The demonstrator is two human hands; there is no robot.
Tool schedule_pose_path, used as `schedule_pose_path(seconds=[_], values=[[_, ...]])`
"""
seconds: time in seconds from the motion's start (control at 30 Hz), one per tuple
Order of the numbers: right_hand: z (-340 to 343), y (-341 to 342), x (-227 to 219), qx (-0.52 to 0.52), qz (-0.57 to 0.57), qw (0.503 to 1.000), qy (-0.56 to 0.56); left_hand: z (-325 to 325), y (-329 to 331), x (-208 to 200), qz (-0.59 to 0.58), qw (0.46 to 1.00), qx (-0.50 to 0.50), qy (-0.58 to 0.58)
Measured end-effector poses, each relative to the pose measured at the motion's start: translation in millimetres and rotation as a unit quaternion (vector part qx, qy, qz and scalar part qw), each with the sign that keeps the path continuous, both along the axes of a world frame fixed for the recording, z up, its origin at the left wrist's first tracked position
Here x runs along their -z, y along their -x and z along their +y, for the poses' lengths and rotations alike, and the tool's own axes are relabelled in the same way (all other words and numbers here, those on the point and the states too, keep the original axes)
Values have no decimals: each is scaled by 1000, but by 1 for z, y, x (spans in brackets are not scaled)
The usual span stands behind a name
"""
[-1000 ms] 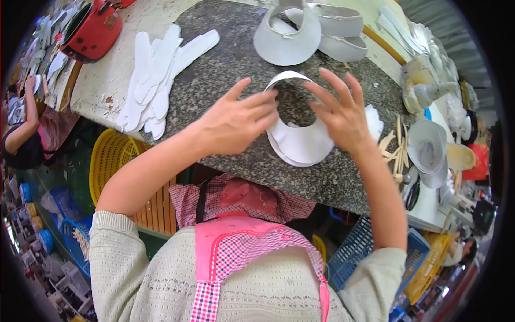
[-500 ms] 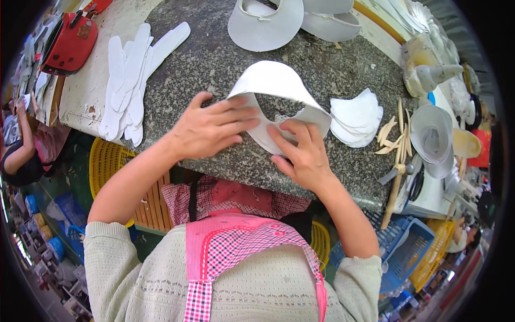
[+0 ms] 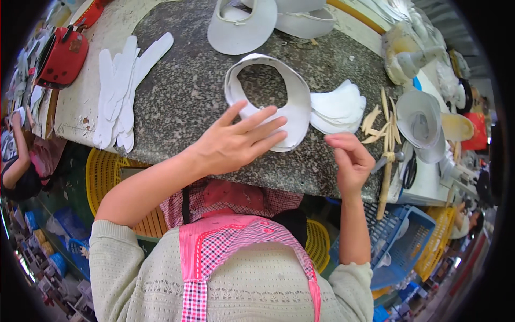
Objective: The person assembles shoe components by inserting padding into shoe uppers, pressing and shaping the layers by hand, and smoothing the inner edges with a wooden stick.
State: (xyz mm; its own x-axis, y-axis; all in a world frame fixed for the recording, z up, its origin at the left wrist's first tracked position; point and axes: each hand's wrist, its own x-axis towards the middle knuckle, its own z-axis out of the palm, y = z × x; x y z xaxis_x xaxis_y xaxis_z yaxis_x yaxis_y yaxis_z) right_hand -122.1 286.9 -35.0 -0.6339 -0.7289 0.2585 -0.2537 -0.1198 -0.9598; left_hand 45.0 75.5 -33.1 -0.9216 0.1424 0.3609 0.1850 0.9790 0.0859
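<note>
A white, ring-shaped shoe upper (image 3: 295, 115) lies on the speckled stone slab in front of me, its opening facing up. My left hand (image 3: 236, 140) lies across its near left part, open, fingers spread flat. Off to the right, my right hand (image 3: 351, 161) is raised over the slab's near edge with fingers curled together; nothing shows in them. Just beyond its fingertips is a fanned stack of white rounded pieces (image 3: 338, 107). More white uppers (image 3: 241, 35) stand at the far side. Long white sole-shaped pieces (image 3: 115, 96) lie in a pile at left.
Thin wooden sticks (image 3: 385, 121) and a hammer (image 3: 387, 182) lie at the slab's right. Beyond them are nested white uppers (image 3: 418, 121). A red container (image 3: 63, 58) stands far left. Yellow (image 3: 99, 172) and blue (image 3: 410, 241) baskets sit below the table.
The upper has gone from being tilted up between both hands to lying flatter on the slab. My right hand has left it and moved right; my left hand has shifted onto its near part.
</note>
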Motion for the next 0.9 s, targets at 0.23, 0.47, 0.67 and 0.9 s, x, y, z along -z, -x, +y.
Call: schedule_pose_path(seconds=[0.23, 0.47, 0.67, 0.9], values=[[-45, -11, -38, -4, 402, 913, -68, -2, 9, -45, 93, 986, 50, -126], [-51, -11, -78, -198, 46, 979, -26, -4, 4, -119, -157, 877, -57, -451], [-60, -21, -71, -150, -277, 949, 18, -2, 11, -81, -45, 548, -54, -834], [-46, -6, -62, -58, -64, 989, -118, -6, 26, -64, -65, 571, -108, -811]])
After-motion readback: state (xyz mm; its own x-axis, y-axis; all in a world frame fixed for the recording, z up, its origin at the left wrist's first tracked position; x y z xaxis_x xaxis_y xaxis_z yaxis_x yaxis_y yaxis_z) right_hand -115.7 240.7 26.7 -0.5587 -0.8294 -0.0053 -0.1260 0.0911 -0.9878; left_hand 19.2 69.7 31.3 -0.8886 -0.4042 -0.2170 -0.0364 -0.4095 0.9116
